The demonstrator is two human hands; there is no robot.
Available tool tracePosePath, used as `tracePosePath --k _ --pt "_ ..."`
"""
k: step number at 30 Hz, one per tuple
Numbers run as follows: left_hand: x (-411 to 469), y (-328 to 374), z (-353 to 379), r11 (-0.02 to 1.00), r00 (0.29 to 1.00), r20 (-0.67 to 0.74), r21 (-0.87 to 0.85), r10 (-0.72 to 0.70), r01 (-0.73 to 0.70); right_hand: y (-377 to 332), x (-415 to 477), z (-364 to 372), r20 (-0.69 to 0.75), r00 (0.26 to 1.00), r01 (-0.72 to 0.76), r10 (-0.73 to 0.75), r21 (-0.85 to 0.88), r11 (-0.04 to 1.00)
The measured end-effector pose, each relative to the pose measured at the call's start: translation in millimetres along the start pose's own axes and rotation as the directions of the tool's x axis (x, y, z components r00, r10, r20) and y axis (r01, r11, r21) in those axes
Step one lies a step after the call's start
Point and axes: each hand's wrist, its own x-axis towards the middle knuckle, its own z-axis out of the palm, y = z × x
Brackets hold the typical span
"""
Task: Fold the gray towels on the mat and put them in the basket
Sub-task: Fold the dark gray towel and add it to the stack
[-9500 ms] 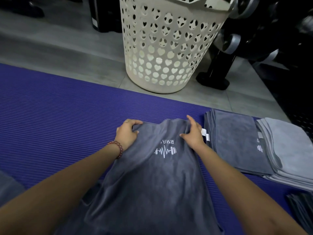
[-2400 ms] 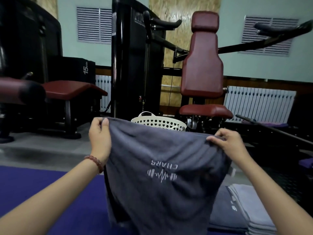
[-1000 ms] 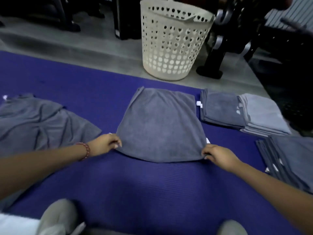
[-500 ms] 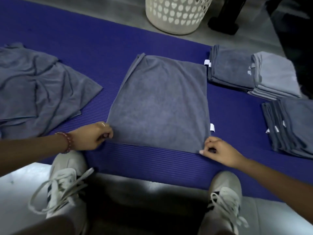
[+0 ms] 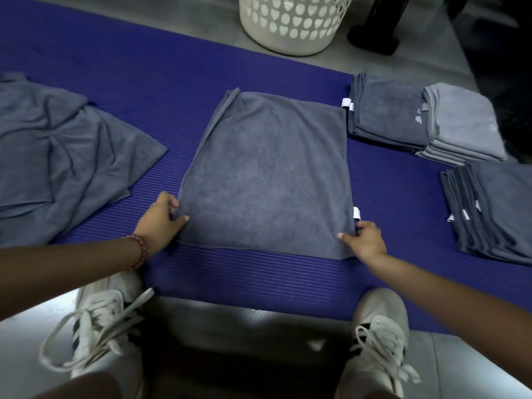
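Observation:
A gray towel (image 5: 267, 174), folded over into a rectangle, lies flat in the middle of the purple mat (image 5: 178, 70). My left hand (image 5: 161, 223) pinches its near left corner. My right hand (image 5: 367, 240) pinches its near right corner, just below a white tag. A heap of unfolded gray towels (image 5: 57, 156) lies at the left. Folded towel stacks sit at the right: a dark stack (image 5: 385, 113), a lighter stack (image 5: 463, 125), and another dark stack (image 5: 498, 208). The white basket (image 5: 290, 24) with heart-shaped holes stands on the floor beyond the mat.
My two white sneakers (image 5: 95, 321) (image 5: 380, 338) stand on the gray floor at the mat's near edge. A black machine foot (image 5: 374, 38) sits right of the basket. Dark equipment fills the far right.
The towel was held up, then laid folded on the mat. In the last half second both hands slid slightly inward along the near corners, thumbs now on top of the cloth.

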Motion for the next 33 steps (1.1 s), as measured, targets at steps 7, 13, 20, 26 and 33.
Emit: tracePosePath --k 7,13,20,26,33 --pt "7.8 4.5 -5.0 0.993 0.979 0.168 -0.017 0.114 -0.113 -10.9 -3.1 -8.4 0.065 0.998 0.016 -0.027 0.163 0.987" --pt "14.1 8.9 -34.8 0.954 0.904 0.311 -0.030 0.293 -0.299 -0.9 -9.6 -16.0 0.206 0.968 0.130 -0.147 0.092 0.987" --pt "-12.5 -0.6 -41.5 0.986 0.821 0.571 0.141 -0.012 -0.084 16.5 -15.8 -50.2 0.719 0.688 -0.010 0.098 -0.126 0.992" --pt "-27.3 18.1 -23.3 0.401 0.762 0.394 0.674 0.515 -0.620 -2.8 -26.1 -23.3 0.008 0.890 0.434 -0.457 -0.325 0.840" --pt "-20.1 11.1 31.2 0.148 0.439 0.724 0.431 0.532 -0.890 -51.6 -49.2 32.6 0.889 0.372 0.341 -0.267 0.136 0.930"
